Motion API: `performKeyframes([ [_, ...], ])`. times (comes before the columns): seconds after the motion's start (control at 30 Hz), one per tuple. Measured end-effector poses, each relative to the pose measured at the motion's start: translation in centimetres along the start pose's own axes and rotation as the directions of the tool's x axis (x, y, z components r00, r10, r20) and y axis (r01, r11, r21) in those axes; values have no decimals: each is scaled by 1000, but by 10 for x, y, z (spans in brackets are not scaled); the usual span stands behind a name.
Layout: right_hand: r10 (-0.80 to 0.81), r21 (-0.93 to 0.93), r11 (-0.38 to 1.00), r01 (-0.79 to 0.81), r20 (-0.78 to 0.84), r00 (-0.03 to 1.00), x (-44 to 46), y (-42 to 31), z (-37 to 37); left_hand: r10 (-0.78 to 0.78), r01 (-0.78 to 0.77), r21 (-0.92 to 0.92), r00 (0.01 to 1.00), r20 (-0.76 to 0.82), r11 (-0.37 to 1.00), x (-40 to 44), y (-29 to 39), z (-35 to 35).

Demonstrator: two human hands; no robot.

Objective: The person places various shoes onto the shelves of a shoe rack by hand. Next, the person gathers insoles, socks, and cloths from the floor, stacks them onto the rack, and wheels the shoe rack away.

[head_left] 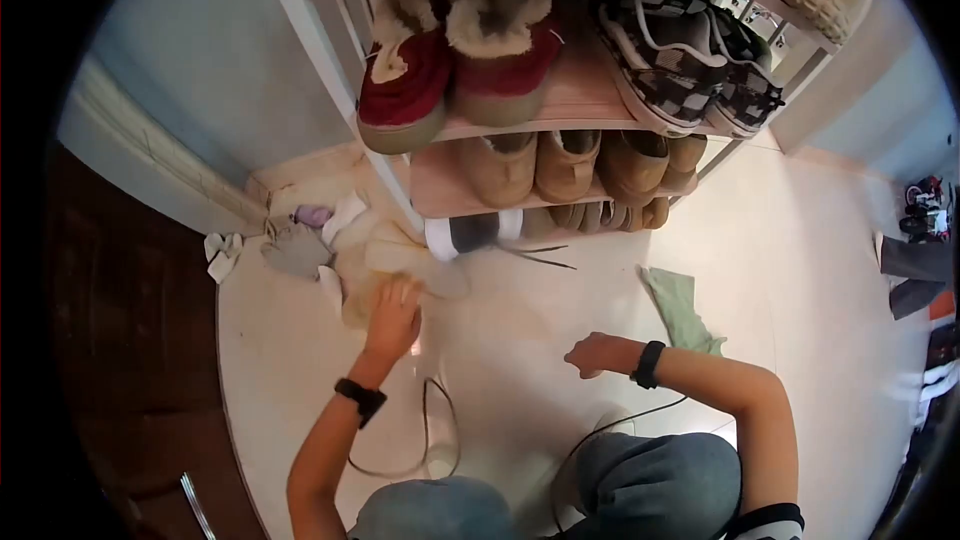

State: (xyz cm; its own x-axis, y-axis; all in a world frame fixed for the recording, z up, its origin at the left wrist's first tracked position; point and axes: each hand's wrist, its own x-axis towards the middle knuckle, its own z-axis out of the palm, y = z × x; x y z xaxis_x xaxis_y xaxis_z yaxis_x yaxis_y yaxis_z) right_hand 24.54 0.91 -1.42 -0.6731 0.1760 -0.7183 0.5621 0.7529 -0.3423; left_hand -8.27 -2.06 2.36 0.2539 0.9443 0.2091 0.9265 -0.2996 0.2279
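Note:
My left hand (pixel 395 315) is at a pile of small cloth items on the floor. Its fingers are bent over a pale yellow cloth (pixel 395 248), which is smeared by motion, so its exact kind cannot be made out. Beside it lie a grey cloth (pixel 296 252), a purple piece (pixel 312 215) and a small white piece (pixel 223 256). Over the bare floor, my right hand (pixel 594 353) has its fingers curled in, with nothing visible in them. A green cloth (pixel 680 305) lies on the floor to its right.
A shoe rack (pixel 575 90) stands ahead, holding red fur-lined slippers (pixel 505 55), checked sneakers (pixel 670 55) and several brown shoes (pixel 632 162). A black-and-white item (pixel 473 232) sits at its foot. A dark wooden door (pixel 140 340) is at left; a cable (pixel 455 420) loops near my knees.

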Motion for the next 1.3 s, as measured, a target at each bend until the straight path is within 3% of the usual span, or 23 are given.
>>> performKeyframes([
  [0.03, -16, -2, 1000, 16, -75, 997, -1, 3, 1, -5, 5, -4, 1000, 6, 1000, -21, -6, 18],
  [0.07, -36, -1, 999, 37, -146, 989, 1, 3, 2, -153, 152, 24, 985, 74, 988, -43, -11, 32],
  [0.1, 7, -72, 997, -16, -136, 991, 5, -2, -9, -300, 293, 67, 944, 135, 954, -57, -19, 43],
  [0.13, 48, -142, 988, -67, -129, 990, 10, -5, -23, -309, 301, 71, 939, 148, 951, -65, -32, 53],
  [0.2, -4, -193, 980, -40, -226, 974, 28, -3, -38, -432, 431, 78, 902, 6, 899, -80, -53, 67],
  [0.33, -118, -293, 956, 14, -340, 933, 69, -21, -80, -455, 457, 86, 889, -47, 885, -70, -74, 69],
  [0.4, -195, -259, 965, 36, -623, 758, 104, -37, -81, -511, 509, 96, 859, 3, 856, -70, -80, 83],
  [0.43, -203, -268, 963, 41, -615, 762, 120, -45, -83, -521, 519, 91, 854, 0, 850, -68, -78, 85],
  [0.5, -97, -258, 950, -174, -776, 623, 155, -62, -81, -567, 563, 97, 824, 8, 821, -65, -73, 87],
  [0.53, -106, -261, 952, -161, -771, 628, 175, -66, -77, -577, 573, 101, 817, 12, 813, -67, -70, 83],
  [0.6, 14, -221, 856, -468, -894, 447, 207, -69, -80, -534, 533, 39, 845, 31, 845, -71, -64, 76],
  [0.63, -1, -232, 862, -451, -890, 455, 215, -69, -83, -551, 550, 46, 834, 32, 834, -78, -66, 77],
  [0.7, 179, -95, 859, -502, -865, 469, 222, -66, -87, -418, 418, -12, 908, 0, 908, -93, -64, 79],
  [0.77, 148, -139, 856, -497, -856, 496, 214, -62, -90, -448, 450, -66, 893, 52, 890, -102, -48, 66],
  [0.83, 128, -136, 912, -386, -800, 587, 197, -62, -92, -411, 432, -225, 902, 134, 873, -118, -30, 61],
  [0.87, 75, -48, 979, -196, -815, 575, 183, -61, -93, -419, 438, -272, 899, 129, 857, -125, -20, 58],
  [0.9, 78, -47, 979, -197, -812, 579, 170, -58, -91, -419, 440, -275, 898, 134, 855, -132, -13, 53],
  [0.97, 55, 126, 992, 22, -572, 818, 144, -49, -83, -430, 483, -329, 875, 224, 811, -146, -1, 44],
  [1.1, 123, 159, 986, -50, -492, 862, 104, -24, -82, -487, 508, -504, 853, 186, 698, -164, 8, 20],
  [1.17, 86, 230, 973, 20, -441, 893, 76, -23, -101, -568, 457, -815, 798, 200, 356, -164, 1, 9],
  [1.2, 162, 427, 903, -45, -243, 956, 56, -35, -125, -564, 339, -873, 820, 93, 349, -167, -3, 13],
  [1.23, 148, 543, 839, -28, -179, 973, 48, -28, -128, -559, 351, -870, 822, 109, 346, -166, -6, 8],
  [1.3, 211, 576, 815, -69, -184, 960, 30, -26, -140, -649, 455, -888, 655, 386, -68, -153, -9, -5],
])
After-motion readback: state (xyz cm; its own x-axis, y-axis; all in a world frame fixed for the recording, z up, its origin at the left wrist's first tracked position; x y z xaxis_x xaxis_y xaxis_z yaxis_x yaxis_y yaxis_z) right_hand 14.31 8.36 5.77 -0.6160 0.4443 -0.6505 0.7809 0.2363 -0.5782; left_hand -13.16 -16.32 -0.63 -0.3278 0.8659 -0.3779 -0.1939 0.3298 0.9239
